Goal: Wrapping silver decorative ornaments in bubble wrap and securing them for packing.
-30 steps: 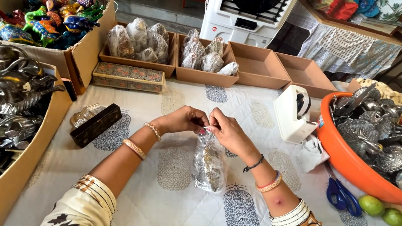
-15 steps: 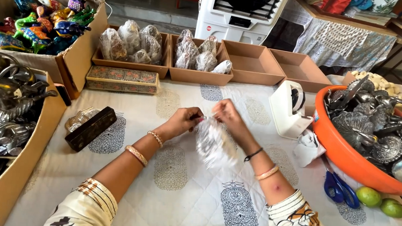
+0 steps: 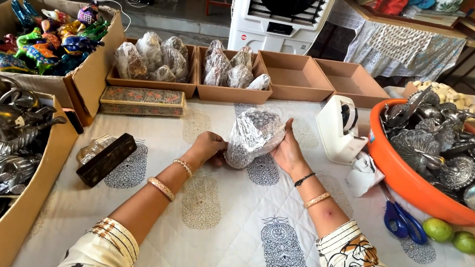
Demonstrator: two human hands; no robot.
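We cannot make out object inside clear bag [image 3: 254, 137]; perhaps metal piece. Right hand [image 3: 287, 151] fingers hidden behind bag. Orange tub [image 3: 407, 181] cut off at right edge, cardboard box [image 3: 2, 234] at left edge.

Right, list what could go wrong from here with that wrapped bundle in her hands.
1. The plastic-wrapped metal piece is held off the table between the left hand and right hand; the smooth plastic could slip and the piece drop.
2. The tape dispenser stands close beside the right hand; a sideways move might knock it.
3. The blue scissors and two green limes lie near the table edge and could be nudged off.
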